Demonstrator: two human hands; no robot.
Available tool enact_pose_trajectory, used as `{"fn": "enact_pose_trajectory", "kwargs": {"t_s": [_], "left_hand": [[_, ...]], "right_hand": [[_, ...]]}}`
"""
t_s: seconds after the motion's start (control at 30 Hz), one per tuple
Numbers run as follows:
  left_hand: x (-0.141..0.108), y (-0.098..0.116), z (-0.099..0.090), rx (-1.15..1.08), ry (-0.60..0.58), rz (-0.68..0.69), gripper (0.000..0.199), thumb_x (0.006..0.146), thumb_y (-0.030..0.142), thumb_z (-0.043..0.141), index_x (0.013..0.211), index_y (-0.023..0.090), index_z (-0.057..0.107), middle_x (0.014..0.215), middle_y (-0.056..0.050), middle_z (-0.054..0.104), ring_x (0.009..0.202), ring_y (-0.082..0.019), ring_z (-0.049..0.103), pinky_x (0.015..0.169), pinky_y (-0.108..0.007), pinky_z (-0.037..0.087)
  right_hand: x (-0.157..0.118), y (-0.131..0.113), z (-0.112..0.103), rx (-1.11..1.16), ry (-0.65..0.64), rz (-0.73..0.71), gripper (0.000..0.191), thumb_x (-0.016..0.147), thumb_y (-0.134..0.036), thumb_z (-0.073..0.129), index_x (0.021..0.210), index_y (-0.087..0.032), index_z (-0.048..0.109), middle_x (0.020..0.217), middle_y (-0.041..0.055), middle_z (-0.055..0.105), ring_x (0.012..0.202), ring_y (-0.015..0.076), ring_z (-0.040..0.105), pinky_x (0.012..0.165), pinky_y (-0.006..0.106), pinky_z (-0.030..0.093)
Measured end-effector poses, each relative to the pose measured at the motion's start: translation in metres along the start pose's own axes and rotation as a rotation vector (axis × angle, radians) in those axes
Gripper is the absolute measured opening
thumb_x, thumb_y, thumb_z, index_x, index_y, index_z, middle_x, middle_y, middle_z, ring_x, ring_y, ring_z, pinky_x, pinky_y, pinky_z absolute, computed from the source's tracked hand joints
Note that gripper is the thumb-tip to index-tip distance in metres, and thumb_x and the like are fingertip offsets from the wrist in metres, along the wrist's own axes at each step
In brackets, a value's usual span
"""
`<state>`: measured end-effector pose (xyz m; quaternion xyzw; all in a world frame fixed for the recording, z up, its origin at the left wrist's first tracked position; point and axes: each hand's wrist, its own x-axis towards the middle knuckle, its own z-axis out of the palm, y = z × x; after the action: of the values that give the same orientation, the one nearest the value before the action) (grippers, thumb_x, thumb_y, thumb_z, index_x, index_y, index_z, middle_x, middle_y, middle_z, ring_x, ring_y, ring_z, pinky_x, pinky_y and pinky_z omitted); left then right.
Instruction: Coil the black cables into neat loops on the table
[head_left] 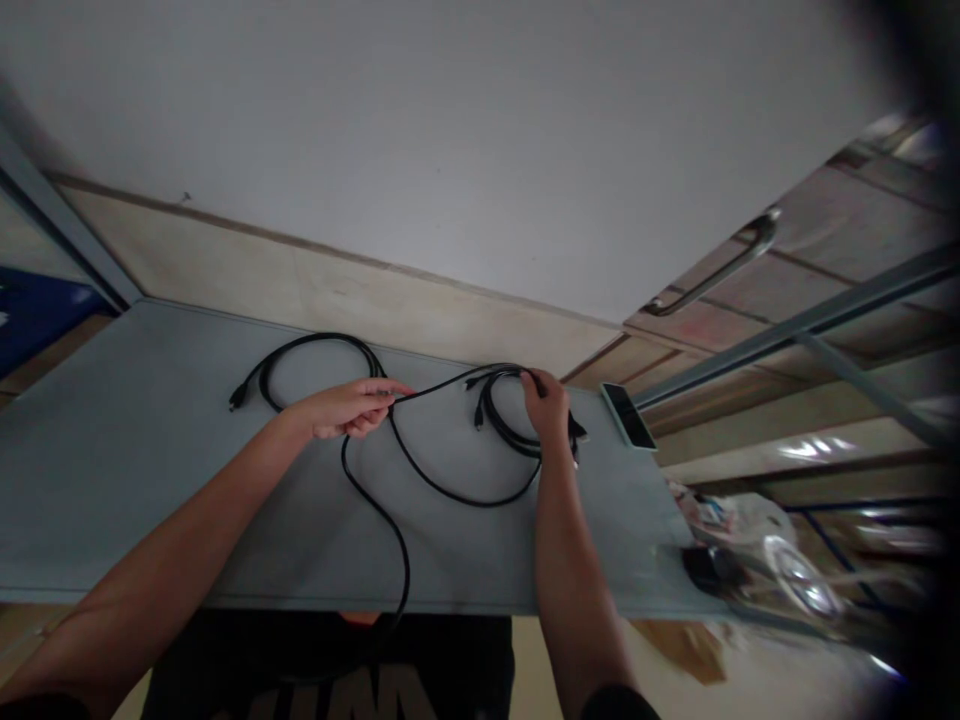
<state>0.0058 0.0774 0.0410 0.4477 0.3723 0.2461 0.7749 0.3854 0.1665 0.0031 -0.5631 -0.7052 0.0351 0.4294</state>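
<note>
A long black cable (pixel 450 497) lies in loose loops on the grey shelf surface (pixel 465 560). My left hand (pixel 356 408) pinches the cable left of centre, thumb and fingers closed round it. From there a stretch runs to my right hand (pixel 547 400), whose fingers are wrapped round the cable. One loop ends at a black connector (pixel 238 396) on the far left. Beneath and beside my right hand rests a coil of black cable (pixel 499 415) with small plugs at its left. Another strand hangs over the front edge near my body. My right palm is hidden.
A phone (pixel 628 416) with a pale green edge lies right of the coil. A pale wall panel (pixel 420 150) rises behind the shelf. Metal frame posts (pixel 67 215) stand at the left, with a metal handle (pixel 720 272) and blurred items at the right.
</note>
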Motion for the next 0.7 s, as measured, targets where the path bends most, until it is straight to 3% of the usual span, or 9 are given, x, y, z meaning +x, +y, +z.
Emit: {"fn": "enact_pose_trajectory", "kwargs": {"t_s": [0.1, 0.2, 0.43, 0.53, 0.63, 0.7], "left_hand": [[0.000, 0.001, -0.003, 0.015, 0.006, -0.029, 0.045, 0.091, 0.038, 0.061, 0.132, 0.023, 0.053, 0.065, 0.007, 0.032, 0.047, -0.005, 0.020, 0.042, -0.016, 0.013], [0.002, 0.000, -0.005, 0.032, 0.009, -0.053, 0.045, 0.089, 0.039, 0.063, 0.130, 0.021, 0.055, 0.065, 0.007, 0.031, 0.048, -0.005, 0.020, 0.042, -0.016, 0.013], [-0.001, -0.003, -0.003, 0.091, -0.022, -0.184, 0.041, 0.088, 0.037, 0.063, 0.126, 0.021, 0.055, 0.061, 0.009, 0.028, 0.046, -0.006, 0.022, 0.043, -0.018, 0.015], [-0.003, -0.003, -0.001, 0.180, 0.010, -0.170, 0.052, 0.091, 0.043, 0.058, 0.137, 0.023, 0.047, 0.059, 0.007, 0.036, 0.045, -0.008, 0.030, 0.043, -0.019, 0.021], [0.002, -0.006, 0.006, 0.378, 0.183, -0.110, 0.068, 0.094, 0.048, 0.049, 0.153, 0.026, 0.024, 0.058, 0.006, 0.046, 0.043, -0.011, 0.041, 0.044, -0.021, 0.029], [0.008, -0.010, 0.012, 0.572, 0.291, -0.090, 0.073, 0.095, 0.049, 0.046, 0.157, 0.022, 0.017, 0.055, 0.004, 0.051, 0.041, -0.013, 0.046, 0.043, -0.022, 0.031]], "right_hand": [[-0.003, -0.025, 0.006, 0.091, -0.095, -0.116, 0.032, 0.092, -0.041, 0.056, 0.104, -0.017, 0.073, 0.095, 0.0106, 0.072, 0.081, 0.0205, 0.064, 0.077, 0.033, 0.051], [-0.011, -0.056, 0.014, 0.146, -0.238, -0.208, 0.026, 0.094, -0.037, 0.058, 0.099, -0.018, 0.075, 0.092, 0.0090, 0.071, 0.081, 0.0193, 0.064, 0.076, 0.031, 0.050], [-0.041, -0.123, 0.037, 0.220, -0.735, -0.291, 0.028, 0.091, -0.042, 0.064, 0.107, -0.022, 0.076, 0.091, 0.0063, 0.073, 0.078, 0.0169, 0.063, 0.073, 0.027, 0.046], [-0.044, -0.130, 0.037, 0.254, -0.941, -0.208, 0.028, 0.094, -0.042, 0.059, 0.097, -0.022, 0.078, 0.086, 0.0038, 0.074, 0.075, 0.0166, 0.062, 0.069, 0.026, 0.044], [-0.044, -0.124, 0.036, 0.281, -1.068, -0.112, 0.030, 0.094, -0.041, 0.058, 0.088, -0.020, 0.078, 0.075, 0.0006, 0.071, 0.067, 0.0153, 0.059, 0.062, 0.025, 0.041], [-0.044, -0.119, 0.036, 0.281, -1.101, -0.082, 0.030, 0.092, -0.042, 0.059, 0.085, -0.020, 0.078, 0.071, -0.0005, 0.070, 0.064, 0.0147, 0.057, 0.059, 0.024, 0.039]]}}
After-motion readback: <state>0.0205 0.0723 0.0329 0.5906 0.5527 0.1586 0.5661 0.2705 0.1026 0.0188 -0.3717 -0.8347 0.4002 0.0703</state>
